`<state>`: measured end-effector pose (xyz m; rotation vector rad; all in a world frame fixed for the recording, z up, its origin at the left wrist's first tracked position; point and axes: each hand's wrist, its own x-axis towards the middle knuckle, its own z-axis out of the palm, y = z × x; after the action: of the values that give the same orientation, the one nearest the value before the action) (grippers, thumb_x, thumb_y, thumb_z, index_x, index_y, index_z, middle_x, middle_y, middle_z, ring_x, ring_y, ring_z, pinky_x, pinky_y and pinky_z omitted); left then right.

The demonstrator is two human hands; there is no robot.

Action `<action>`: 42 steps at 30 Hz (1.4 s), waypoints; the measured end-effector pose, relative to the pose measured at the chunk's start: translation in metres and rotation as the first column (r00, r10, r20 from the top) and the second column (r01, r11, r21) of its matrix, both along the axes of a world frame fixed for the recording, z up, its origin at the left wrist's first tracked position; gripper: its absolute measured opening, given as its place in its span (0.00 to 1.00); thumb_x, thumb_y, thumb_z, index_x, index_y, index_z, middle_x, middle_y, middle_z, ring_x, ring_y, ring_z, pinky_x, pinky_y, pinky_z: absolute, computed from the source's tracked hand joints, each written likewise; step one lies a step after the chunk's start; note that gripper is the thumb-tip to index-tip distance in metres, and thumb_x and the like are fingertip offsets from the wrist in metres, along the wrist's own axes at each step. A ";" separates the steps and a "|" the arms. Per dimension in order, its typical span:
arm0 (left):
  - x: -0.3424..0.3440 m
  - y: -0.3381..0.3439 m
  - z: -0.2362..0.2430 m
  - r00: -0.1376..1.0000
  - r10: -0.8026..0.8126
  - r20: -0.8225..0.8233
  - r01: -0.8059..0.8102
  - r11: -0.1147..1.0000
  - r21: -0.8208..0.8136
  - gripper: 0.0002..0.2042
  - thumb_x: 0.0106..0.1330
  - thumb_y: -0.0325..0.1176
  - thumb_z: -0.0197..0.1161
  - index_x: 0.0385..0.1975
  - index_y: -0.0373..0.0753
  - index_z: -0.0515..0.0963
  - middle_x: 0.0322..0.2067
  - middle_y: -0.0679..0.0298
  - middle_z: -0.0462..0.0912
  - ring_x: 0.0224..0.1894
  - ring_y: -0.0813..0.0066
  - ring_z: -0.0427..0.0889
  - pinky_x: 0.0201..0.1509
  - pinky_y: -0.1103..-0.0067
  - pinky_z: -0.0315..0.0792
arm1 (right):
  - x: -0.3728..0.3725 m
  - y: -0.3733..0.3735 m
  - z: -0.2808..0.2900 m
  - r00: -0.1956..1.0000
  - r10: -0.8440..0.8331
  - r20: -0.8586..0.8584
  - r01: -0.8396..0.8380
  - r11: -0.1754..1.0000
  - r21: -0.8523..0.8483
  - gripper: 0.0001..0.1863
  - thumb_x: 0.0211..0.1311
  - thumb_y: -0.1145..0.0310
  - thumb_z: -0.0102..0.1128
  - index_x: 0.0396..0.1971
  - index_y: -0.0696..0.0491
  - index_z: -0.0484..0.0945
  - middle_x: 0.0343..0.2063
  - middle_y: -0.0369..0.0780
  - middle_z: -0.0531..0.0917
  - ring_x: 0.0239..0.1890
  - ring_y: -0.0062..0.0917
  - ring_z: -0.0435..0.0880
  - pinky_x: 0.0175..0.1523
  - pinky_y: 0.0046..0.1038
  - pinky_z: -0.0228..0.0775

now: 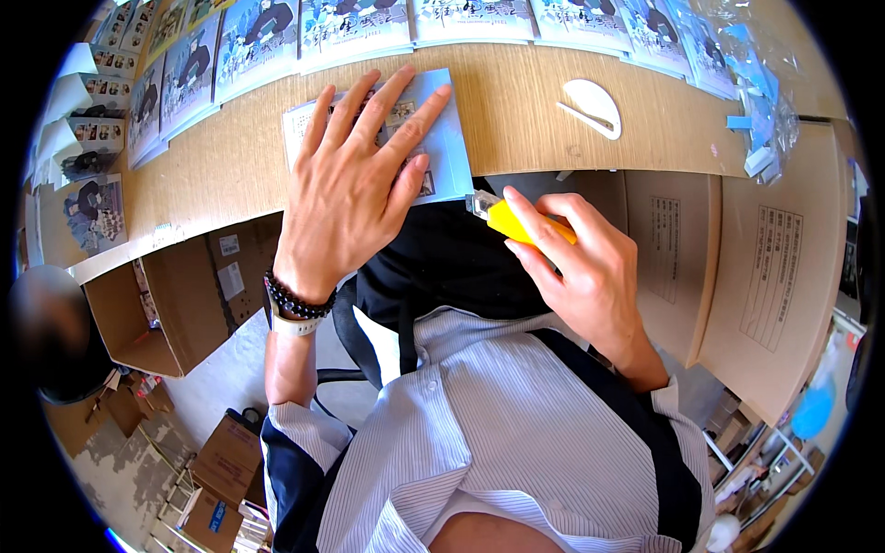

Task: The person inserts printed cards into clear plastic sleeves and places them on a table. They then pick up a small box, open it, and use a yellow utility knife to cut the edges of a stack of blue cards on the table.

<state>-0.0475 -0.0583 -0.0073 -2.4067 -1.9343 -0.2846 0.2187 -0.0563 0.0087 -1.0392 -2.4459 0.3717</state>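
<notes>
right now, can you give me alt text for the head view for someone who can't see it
Seen from above, the left hand presses flat on a light blue packet at the edge of a wooden table, while the right hand holds a yellow box cutter at the packet's near corner. Illustrated packets line the table's far side, and a white plastic tool lies to the right.

Yellow cutter (518,224) mostly under right-hand fingers (544,230); booklet (442,138) half beneath left hand (355,184), perhaps.
</notes>
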 end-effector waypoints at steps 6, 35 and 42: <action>-0.001 -0.001 0.004 1.000 -0.016 0.007 0.016 1.000 0.000 0.26 0.81 0.45 0.47 0.78 0.64 0.64 0.76 0.64 0.67 0.77 0.56 0.65 0.85 0.55 0.49 | 0.000 0.009 0.002 1.000 0.021 -0.018 -0.022 1.000 -0.012 0.28 0.56 0.69 0.79 0.59 0.48 0.85 0.38 0.35 0.82 0.34 0.24 0.86 0.36 0.26 0.79; -0.002 0.000 0.005 0.999 -0.041 -0.012 0.041 0.999 -0.019 0.28 0.80 0.42 0.43 0.80 0.60 0.62 0.77 0.63 0.64 0.79 0.56 0.61 0.86 0.57 0.47 | 0.001 0.029 0.002 0.996 0.075 -0.043 -0.077 0.997 -0.027 0.24 0.58 0.68 0.78 0.56 0.49 0.86 0.36 0.34 0.82 0.32 0.24 0.86 0.36 0.26 0.81; -0.003 0.000 0.001 0.999 -0.045 -0.028 0.045 0.999 -0.006 0.28 0.80 0.43 0.43 0.80 0.60 0.61 0.78 0.63 0.64 0.79 0.57 0.61 0.86 0.57 0.46 | 0.002 0.034 0.001 0.994 0.097 -0.052 -0.098 0.995 -0.020 0.24 0.58 0.68 0.78 0.57 0.50 0.86 0.36 0.35 0.82 0.30 0.25 0.86 0.35 0.27 0.81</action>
<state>-0.0505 -0.0582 -0.0062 -2.4467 -1.8738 -0.2468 0.2207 -0.0222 0.0093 -0.9105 -2.4579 0.4526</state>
